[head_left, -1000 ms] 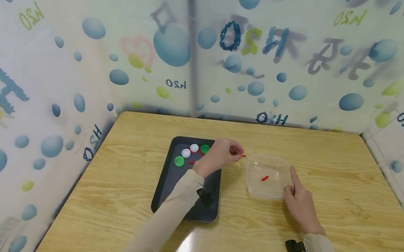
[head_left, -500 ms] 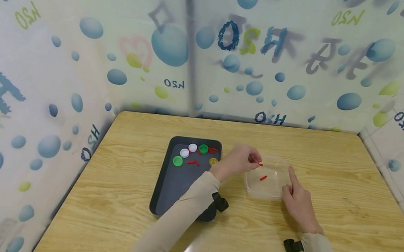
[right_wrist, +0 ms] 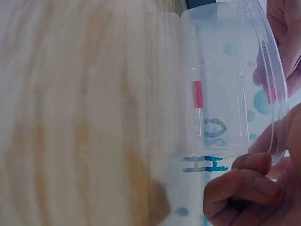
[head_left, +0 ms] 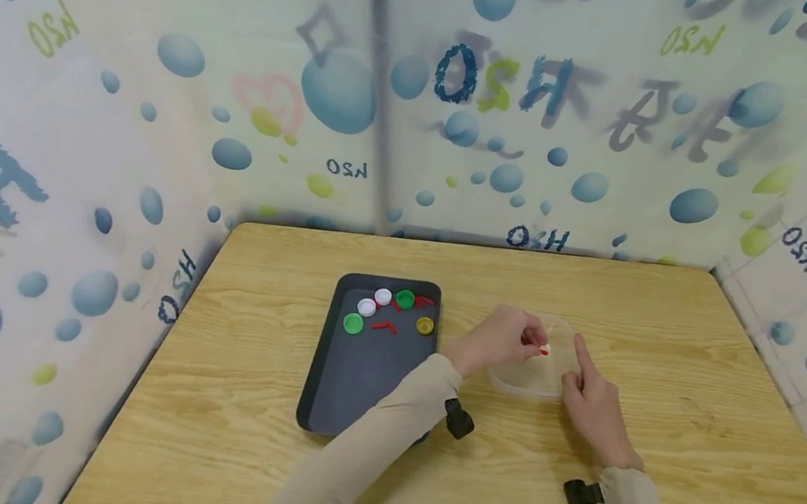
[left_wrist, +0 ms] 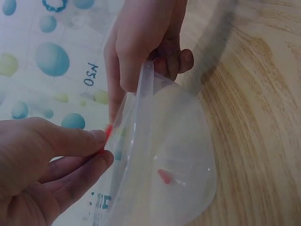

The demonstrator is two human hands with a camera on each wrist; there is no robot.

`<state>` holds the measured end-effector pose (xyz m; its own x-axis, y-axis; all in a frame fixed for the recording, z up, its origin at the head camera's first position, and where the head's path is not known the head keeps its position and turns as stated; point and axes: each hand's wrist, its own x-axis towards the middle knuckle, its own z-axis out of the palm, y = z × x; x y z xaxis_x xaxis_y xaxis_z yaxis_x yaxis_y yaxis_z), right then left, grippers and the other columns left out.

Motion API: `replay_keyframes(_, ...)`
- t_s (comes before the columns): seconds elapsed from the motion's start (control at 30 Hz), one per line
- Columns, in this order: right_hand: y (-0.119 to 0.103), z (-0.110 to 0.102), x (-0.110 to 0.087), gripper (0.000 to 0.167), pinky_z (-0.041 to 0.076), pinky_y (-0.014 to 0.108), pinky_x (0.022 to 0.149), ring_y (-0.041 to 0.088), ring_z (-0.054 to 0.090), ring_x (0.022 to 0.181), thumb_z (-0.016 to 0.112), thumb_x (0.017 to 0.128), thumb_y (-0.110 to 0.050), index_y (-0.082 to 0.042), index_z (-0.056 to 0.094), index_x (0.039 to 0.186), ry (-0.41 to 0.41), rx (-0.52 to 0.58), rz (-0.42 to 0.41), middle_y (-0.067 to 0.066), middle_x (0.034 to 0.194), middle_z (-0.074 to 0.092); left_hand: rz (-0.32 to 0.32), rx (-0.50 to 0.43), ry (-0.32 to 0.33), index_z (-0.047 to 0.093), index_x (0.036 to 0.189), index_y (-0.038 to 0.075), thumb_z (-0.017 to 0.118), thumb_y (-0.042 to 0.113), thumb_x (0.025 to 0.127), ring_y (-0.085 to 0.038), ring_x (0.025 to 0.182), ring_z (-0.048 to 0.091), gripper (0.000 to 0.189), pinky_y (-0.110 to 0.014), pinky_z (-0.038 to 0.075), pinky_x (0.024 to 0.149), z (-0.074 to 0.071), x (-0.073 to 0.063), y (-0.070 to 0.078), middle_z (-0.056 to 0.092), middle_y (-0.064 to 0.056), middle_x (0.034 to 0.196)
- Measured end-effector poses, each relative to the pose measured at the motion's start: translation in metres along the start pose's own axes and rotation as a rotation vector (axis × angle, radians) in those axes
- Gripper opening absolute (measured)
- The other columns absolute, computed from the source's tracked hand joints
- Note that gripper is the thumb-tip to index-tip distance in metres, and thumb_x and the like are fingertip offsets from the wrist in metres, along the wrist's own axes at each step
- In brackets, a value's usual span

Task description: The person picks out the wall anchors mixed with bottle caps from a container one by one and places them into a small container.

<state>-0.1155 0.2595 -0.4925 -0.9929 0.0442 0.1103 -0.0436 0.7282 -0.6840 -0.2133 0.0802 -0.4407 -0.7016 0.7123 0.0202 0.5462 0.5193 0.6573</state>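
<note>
The left hand pinches a short, slim red stick between thumb and fingertips, its end sticking out past them; in the head view the stick shows over the clear plastic container, near its rim. The right hand grips the container's side wall, index finger straight along the rim and the other fingers curled. Inside the container lies a second red stick, on the floor below both hands. The container is squarish, see-through and glossy, with rounded corners and a rolled rim. Near it, on the person's left, sits a dark, matte rectangular tray with rounded corners and a raised lip. At its far end lie two white round caps, two green round caps, a yellow round cap and several loose red sticks; the caps are shallow discs with raised edges. Everything rests on a yellowish table with streaked wood grain, and a pale wall covering printed with blue and green ovals stands behind.
</note>
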Motion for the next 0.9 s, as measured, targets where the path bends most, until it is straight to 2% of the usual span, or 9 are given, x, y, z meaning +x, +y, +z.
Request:
replay_keyframes(0.13,0.001,0.003,0.001,0.063,0.029,0.024,0.046,0.004,0.024,0.048,0.041,0.101,-0.01,0.0,0.022,0.16,-0.009,0.005,-0.01,-0.004,0.059,0.036,-0.008,-0.002,-0.004,0.076,0.106,0.004,0.07,0.008,0.096,-0.003,0.083,0.067,0.013,-0.007,0.049,0.071,0.002,-0.001,-0.001,0.076,-0.002,0.097)
replay_keyframes(0.27,0.001,0.003,0.0,0.062,0.03,0.025,0.048,0.005,0.026,0.049,0.041,0.102,-0.011,0.0,0.023,0.16,-0.003,-0.003,-0.014,-0.003,0.061,0.037,-0.045,-0.028,-0.007,0.075,0.112,0.003,0.069,0.008,0.096,-0.003,0.085,0.067,0.017,-0.008,0.049,0.072,-0.001,-0.004,-0.003,0.076,-0.003,0.101)
replay_keyframes(0.6,0.001,0.002,0.002,0.062,0.03,0.026,0.051,0.006,0.027,0.051,0.043,0.099,-0.009,0.002,0.028,0.158,0.038,-0.021,-0.017,-0.003,0.062,0.037,-0.075,-0.034,0.02,0.074,0.111,0.003,0.068,0.01,0.097,-0.006,0.087,0.066,0.017,-0.011,0.05,0.073,-0.018,-0.01,-0.009,0.075,-0.003,0.101)
replay_keyframes(0.73,0.001,0.001,0.002,0.062,0.029,0.026,0.049,0.005,0.024,0.051,0.042,0.099,-0.009,0.001,0.028,0.158,0.043,-0.014,-0.018,-0.004,0.061,0.034,-0.087,-0.049,0.03,0.073,0.113,0.004,0.067,0.012,0.098,-0.007,0.089,0.066,0.018,-0.012,0.051,0.075,-0.024,-0.014,-0.016,0.074,-0.002,0.102)
replay_keyframes(0.9,0.001,0.002,-0.001,0.062,0.028,0.025,0.048,0.003,0.022,0.05,0.042,0.099,-0.008,0.002,0.025,0.159,0.025,0.016,-0.026,-0.005,0.06,0.033,-0.088,-0.079,0.074,0.074,0.111,0.004,0.068,0.012,0.098,-0.009,0.088,0.065,0.017,-0.014,0.052,0.076,-0.032,-0.021,-0.026,0.073,-0.003,0.1)
